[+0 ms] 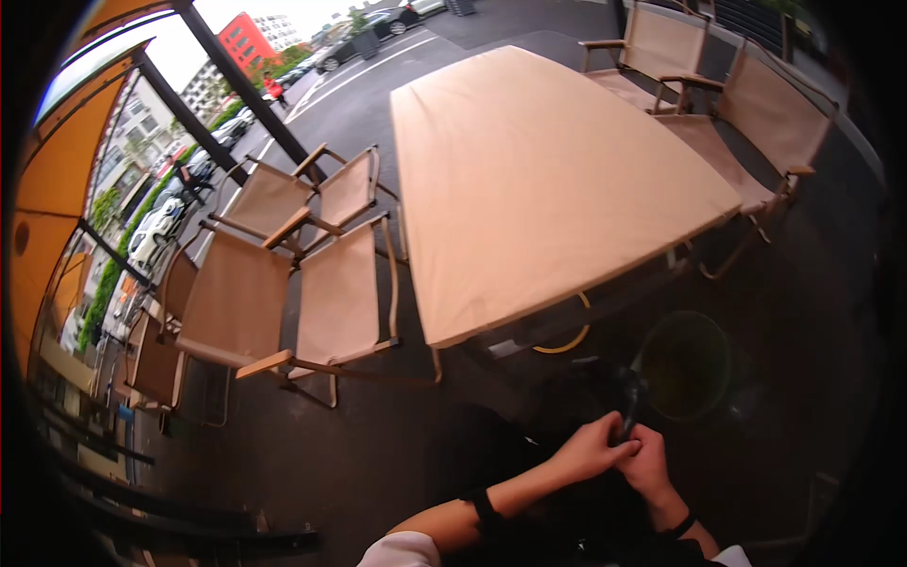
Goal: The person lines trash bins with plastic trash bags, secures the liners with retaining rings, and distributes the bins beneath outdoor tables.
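My left hand [590, 448] and my right hand [648, 460] are together at the lower middle right, fingers closed and touching. Between them they grip a dark, thin item [630, 402] that rises above the fingers; it looks like a black plastic bag, though its shape is hard to make out against the dark floor. Just beyond it, to the right, stands a round translucent bin [685, 366]. Dark bands circle both wrists.
A long table [557, 180] with a tan cover stretches ahead. Folding chairs with tan fabric stand left [236, 293] and right [779, 109] of it. A yellow hoop [564, 349] shows below its near edge. Two people are far off at the left, near parked cars.
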Demonstrator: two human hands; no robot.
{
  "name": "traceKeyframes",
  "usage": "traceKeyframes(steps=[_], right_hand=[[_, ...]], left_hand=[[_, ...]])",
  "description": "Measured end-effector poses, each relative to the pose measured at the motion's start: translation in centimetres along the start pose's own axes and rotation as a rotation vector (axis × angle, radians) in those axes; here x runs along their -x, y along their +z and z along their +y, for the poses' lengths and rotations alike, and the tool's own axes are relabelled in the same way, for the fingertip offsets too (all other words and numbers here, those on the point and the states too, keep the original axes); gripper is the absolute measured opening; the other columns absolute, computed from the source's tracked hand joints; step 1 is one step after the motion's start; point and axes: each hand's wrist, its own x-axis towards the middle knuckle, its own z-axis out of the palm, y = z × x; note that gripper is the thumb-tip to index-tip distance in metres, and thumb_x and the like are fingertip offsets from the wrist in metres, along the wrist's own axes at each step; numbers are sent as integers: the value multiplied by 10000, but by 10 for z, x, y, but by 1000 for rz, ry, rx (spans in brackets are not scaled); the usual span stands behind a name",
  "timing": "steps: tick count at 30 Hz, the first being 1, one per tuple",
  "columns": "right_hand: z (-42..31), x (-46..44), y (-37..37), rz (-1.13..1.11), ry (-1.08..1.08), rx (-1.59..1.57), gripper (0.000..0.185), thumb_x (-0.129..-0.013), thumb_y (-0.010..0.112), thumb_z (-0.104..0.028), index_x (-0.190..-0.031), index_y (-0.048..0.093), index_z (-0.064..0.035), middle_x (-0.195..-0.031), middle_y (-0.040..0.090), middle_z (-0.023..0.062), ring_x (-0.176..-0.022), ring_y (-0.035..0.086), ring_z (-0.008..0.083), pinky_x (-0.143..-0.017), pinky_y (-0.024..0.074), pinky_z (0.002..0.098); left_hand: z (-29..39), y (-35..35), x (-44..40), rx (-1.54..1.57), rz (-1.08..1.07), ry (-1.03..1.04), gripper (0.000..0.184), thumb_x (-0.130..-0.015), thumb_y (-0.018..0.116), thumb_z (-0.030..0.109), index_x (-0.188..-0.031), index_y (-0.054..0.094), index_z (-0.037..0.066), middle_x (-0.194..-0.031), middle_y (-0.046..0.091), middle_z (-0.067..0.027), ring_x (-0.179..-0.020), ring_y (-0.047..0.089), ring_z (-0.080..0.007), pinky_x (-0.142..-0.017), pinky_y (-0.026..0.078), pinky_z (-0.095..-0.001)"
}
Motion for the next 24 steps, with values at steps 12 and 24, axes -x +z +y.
traceKeyframes(steps=[12, 24], right_hand=[[-29, 31, -153, 699, 126, 82, 178, -796, 644, 89, -766, 531, -44, -685, 601, 7, -584, 601, 76, -510, 458, 212], [-76, 1, -118, 622, -379, 309, 502, -826, 756, -151, -1215, 475, -5, -1157, 566, 146, -1092, 577, 232, -923, 475, 357]], left_hand=[[15, -100, 17, -557, 271, 54, 255, -628, 608, -81, -658, 388, 44, -583, 388, -60, -546, 408, -135, -522, 317, -278], [11, 35, -59, -392, -32, 306, 441, -781, 640, -1, -1198, 502, 47, -1006, 648, -251, -980, 619, -454, -793, 511, -480]])
